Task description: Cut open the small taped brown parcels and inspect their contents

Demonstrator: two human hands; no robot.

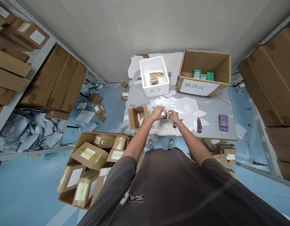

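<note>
Over the near part of the table, my left hand (157, 113) has its fingers wrapped round a small silver round-topped object (163, 113), whose exact kind I cannot tell. Close beside it, my right hand (174, 116) is closed, fingers pressed together at a small brown piece (168, 115) that looks like cardboard. What sits between those fingers is too small to make out. A yellow-and-black tool (174, 125) lies just below my right hand. An opened cardboard box (132, 118) with white paper inside stands to the left of my left hand.
Torn white paper (190, 107) covers the table's middle. Behind stand a white foam box (155, 91) with packets and a large carton (227, 73) with green boxes. To the right lie a red-and-black cutter (199, 125) and a phone (223, 122). A parcel-filled carton (65, 201) stands left.
</note>
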